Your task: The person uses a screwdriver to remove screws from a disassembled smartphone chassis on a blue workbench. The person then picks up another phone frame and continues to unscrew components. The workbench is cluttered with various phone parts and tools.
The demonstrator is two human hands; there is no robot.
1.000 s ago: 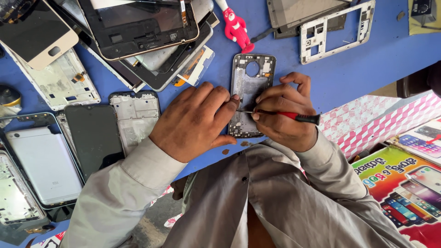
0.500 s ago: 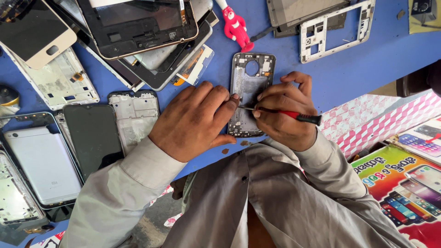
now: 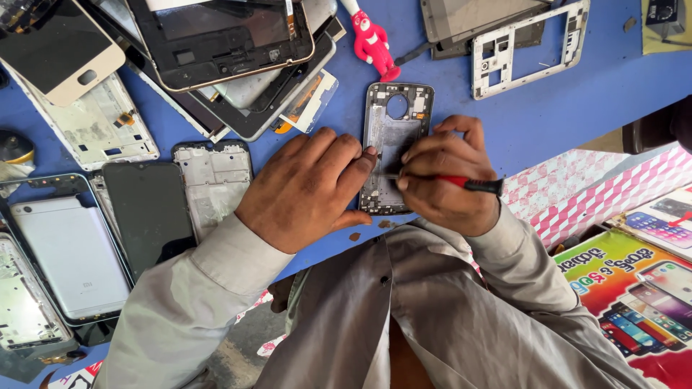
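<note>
The phone frame (image 3: 396, 144), a grey mid-chassis with a round camera opening near its far end, lies flat on the blue counter (image 3: 577, 108) close to the near edge, roughly at mid-width. The left hand (image 3: 306, 191) rests palm-down on the frame's left side, fingers together and pressing its long edge. The right hand (image 3: 447, 176) is closed around a screwdriver (image 3: 472, 184) with a red and black handle; the shaft points left across the frame, and the tip is hidden between the fingertips of both hands. Beyond the frame's far end stands a small red figure (image 3: 371, 39). A white phone frame (image 3: 530, 45) lies toward the far right corner. Left of the left hand lie a bare white chassis (image 3: 215, 184) and a dark screen panel (image 3: 148, 212); a silver phone back (image 3: 68, 256) sits nearer the left edge. A stack of tablet screens (image 3: 223, 43) occupies the far left area. Colourful printed boxes (image 3: 634, 295) lie off the counter at lower right.
</note>
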